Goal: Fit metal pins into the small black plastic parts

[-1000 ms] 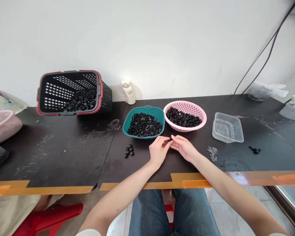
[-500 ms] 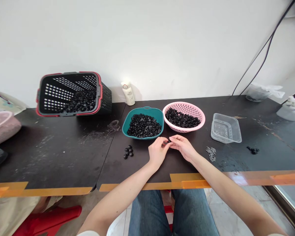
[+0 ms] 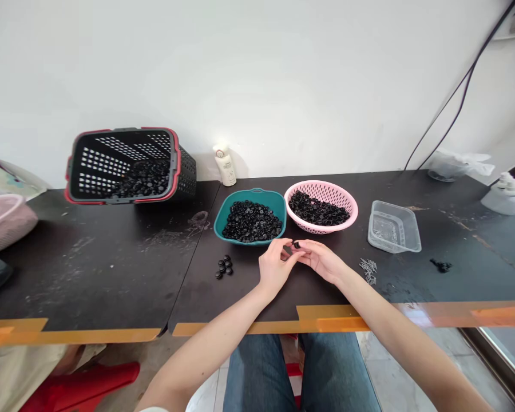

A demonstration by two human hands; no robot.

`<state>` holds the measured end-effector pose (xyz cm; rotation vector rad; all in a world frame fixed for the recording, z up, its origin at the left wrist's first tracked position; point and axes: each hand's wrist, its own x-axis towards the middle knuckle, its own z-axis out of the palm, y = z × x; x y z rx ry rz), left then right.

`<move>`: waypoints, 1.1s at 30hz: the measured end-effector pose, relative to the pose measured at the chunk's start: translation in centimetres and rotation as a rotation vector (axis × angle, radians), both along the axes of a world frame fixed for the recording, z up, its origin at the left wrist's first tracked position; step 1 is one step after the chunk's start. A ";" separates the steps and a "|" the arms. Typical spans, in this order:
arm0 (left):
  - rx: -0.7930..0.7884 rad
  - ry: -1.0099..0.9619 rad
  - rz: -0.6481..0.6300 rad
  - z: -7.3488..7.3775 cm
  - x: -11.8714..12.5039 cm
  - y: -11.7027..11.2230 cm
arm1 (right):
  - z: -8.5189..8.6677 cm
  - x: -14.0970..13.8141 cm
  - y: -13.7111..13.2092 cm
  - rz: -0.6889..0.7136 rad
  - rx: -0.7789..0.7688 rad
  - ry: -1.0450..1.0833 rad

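Pinching one small black part (image 3: pixel 292 247) between the narrowed fingertips of both left hand (image 3: pixel 273 268) and right hand (image 3: pixel 323 261), just near of teal bowl (image 3: pixel 218 222). Risk: the grip looks slight, so the part could slip and get lost on the dark table (image 3: pixel 111 269).

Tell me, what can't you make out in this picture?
All in the head view:
1. Black part: tiny, half hidden between left hand and right hand.
2. Metal bits: too small to identify.
3. Left basket: cut by the left edge.
4. Bottle: label too small to read.
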<state>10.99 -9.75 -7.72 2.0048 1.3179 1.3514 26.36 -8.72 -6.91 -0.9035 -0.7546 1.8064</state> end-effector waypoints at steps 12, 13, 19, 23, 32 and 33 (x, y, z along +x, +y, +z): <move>0.128 -0.055 -0.045 -0.3 -0.3 0.0 | 0.0 0.2 -0.1 0.018 0.045 0.025; 0.125 -0.065 -0.046 -0.3 -0.3 0.0 | 0.1 0.2 -0.2 0.003 0.067 -0.001; 0.136 -0.080 -0.057 -0.2 -0.3 -0.2 | 0.4 -0.1 -0.5 -0.056 0.172 -0.088; 0.166 -0.103 -0.060 -0.1 -0.3 -0.2 | 0.5 -0.3 -0.6 -0.112 0.288 -0.177; 0.292 -0.127 -0.031 0.1 -0.3 -0.2 | 0.2 -0.3 -0.9 -0.151 0.500 -0.256; 0.303 -0.119 -0.028 0.1 -0.3 -0.3 | 0.3 -0.3 -1.0 -0.158 0.516 -0.266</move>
